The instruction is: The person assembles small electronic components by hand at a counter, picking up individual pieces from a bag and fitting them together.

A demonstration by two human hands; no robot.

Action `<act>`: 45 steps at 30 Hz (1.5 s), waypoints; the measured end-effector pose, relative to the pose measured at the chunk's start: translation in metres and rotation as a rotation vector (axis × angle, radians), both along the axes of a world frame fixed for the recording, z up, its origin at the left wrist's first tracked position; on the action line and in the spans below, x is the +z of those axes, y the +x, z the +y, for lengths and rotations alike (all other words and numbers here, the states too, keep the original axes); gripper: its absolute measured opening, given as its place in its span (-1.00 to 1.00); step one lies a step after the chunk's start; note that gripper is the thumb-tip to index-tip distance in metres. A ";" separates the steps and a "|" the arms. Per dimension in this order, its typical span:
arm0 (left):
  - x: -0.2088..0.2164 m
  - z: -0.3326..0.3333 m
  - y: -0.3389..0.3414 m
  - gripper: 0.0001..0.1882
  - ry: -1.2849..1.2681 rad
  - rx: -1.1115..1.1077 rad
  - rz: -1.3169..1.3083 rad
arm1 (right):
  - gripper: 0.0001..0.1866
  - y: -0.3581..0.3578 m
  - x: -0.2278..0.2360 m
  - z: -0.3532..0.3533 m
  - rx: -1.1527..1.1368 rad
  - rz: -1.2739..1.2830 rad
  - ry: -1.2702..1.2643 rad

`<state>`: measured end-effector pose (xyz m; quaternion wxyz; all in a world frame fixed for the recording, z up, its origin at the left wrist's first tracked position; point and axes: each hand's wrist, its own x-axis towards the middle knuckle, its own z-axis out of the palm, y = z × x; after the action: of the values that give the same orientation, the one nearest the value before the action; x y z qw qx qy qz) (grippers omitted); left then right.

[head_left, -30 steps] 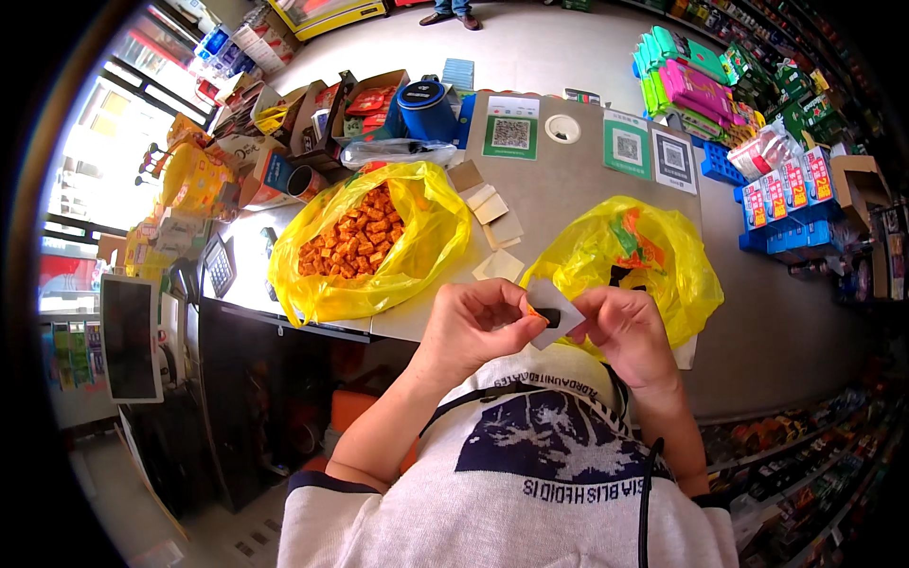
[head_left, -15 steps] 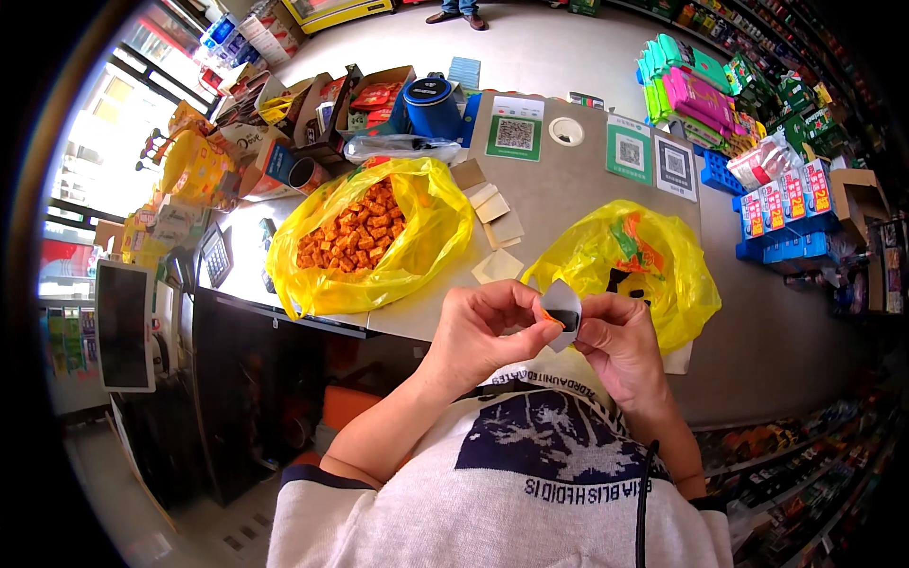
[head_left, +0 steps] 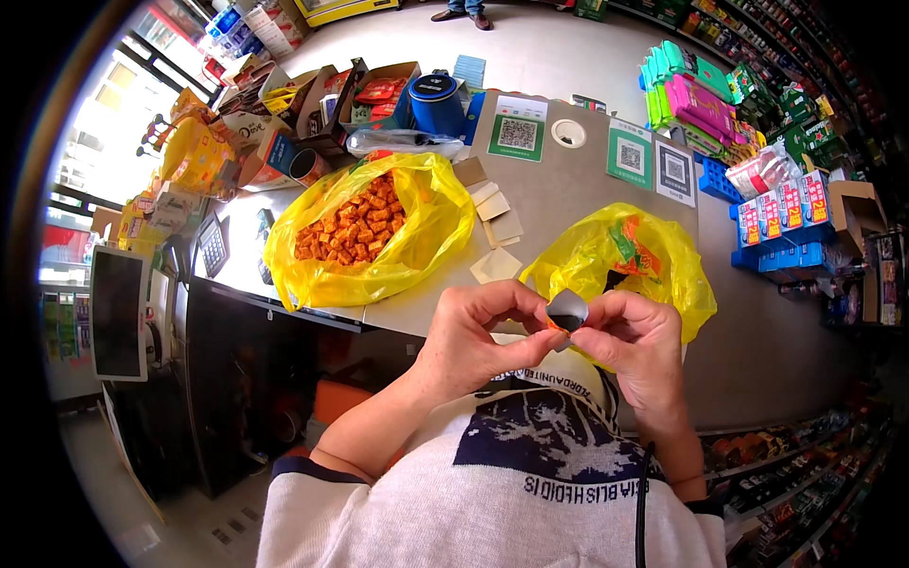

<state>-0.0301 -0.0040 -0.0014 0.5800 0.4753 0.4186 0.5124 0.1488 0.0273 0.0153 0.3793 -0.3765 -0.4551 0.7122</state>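
Pinched between my two hands, close to my chest, is a small piece of folded paper point(head_left: 568, 305), pale grey outside the fold with a dark inner area and a bit of orange at its lower edge. My left hand point(head_left: 469, 331) grips its left side with thumb and forefinger, and my right hand point(head_left: 636, 346) grips the right side the same way. Just beyond my right hand lies an open yellow plastic bag point(head_left: 684, 270) with an orange-and-green wrapper point(head_left: 632, 248) and something dark inside. To the left, another yellow bag point(head_left: 431, 256) holds a heap of orange-brown cubes point(head_left: 350, 222).
Pale paper squares point(head_left: 500, 225) lie on the grey counter point(head_left: 568, 185) between the bags. Farther off are a blue canister point(head_left: 436, 104), open boxes point(head_left: 379, 95), code placards point(head_left: 517, 130) and a round white disc point(head_left: 568, 133). A calculator point(head_left: 213, 243) sits left; a person's feet point(head_left: 469, 19) stand beyond.
The folded paper has tilted and its fold gapes more toward me. My right hand has shifted slightly right, and its fingers have rearranged on the paper. My left hand keeps its pinch.
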 end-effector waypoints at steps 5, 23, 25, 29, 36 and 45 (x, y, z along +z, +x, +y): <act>0.000 -0.001 -0.002 -0.85 0.020 0.000 0.036 | -0.87 -0.002 0.003 0.000 0.037 -0.132 0.082; 0.006 -0.006 0.016 -0.62 0.156 0.197 -0.272 | -0.84 -0.007 -0.004 -0.005 -0.040 0.101 0.155; 0.005 -0.004 0.014 -0.60 0.197 0.204 -0.266 | -0.84 -0.001 -0.003 -0.003 0.002 0.121 0.125; 0.007 -0.005 0.010 -0.68 0.204 0.158 -0.136 | -0.85 0.000 -0.001 -0.003 -0.061 0.174 -0.038; 0.009 -0.002 0.008 -0.79 0.246 0.152 -0.079 | -0.86 -0.002 0.005 0.000 -0.073 0.239 -0.130; 0.011 -0.001 0.007 -0.82 0.282 0.141 -0.062 | -0.84 0.000 0.019 0.005 -0.004 0.201 -0.205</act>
<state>-0.0235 -0.0053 0.0099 0.4828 0.5052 0.3569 0.6199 0.1488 0.0327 0.0340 0.3838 -0.3409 -0.3393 0.7883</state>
